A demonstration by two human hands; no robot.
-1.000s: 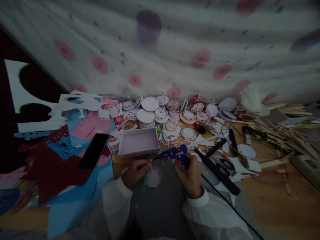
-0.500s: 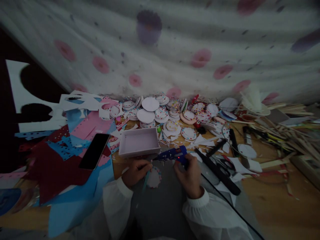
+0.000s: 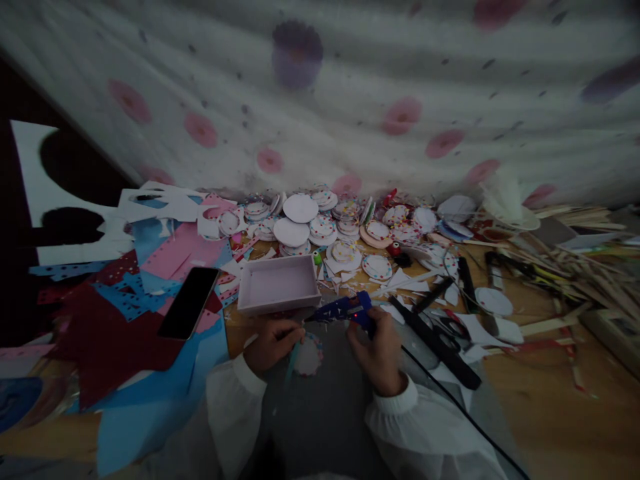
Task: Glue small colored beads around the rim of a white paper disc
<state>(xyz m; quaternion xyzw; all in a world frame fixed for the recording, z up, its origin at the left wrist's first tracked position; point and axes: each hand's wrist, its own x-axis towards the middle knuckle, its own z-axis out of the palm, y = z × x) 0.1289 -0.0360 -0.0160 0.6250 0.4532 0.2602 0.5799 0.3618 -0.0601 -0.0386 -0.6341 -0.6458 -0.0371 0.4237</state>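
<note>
My right hand [image 3: 376, 352] is closed around a blue glue gun [image 3: 345, 309] with a small red light, its nozzle pointing left toward my left hand. My left hand [image 3: 273, 342] pinches the edge of a small white paper disc with a dotted rim [image 3: 307, 356], held just above the grey mat [image 3: 325, 413] in front of me. The gun's tip sits near the top of the disc, close to my left fingertips. Its black cord [image 3: 450, 400] trails off to the lower right.
A shallow pale pink tray [image 3: 278, 285] stands just beyond my hands. A dark phone [image 3: 188, 303] lies on red, blue and pink paper scraps at left. Several decorated paper discs [image 3: 320, 227] pile up at the back. Wooden sticks [image 3: 575, 273] and black tools [image 3: 440, 333] clutter the right.
The glue gun has tilted and shifted slightly left, its nozzle closer to the disc. My left hand has lifted a little with the disc.
</note>
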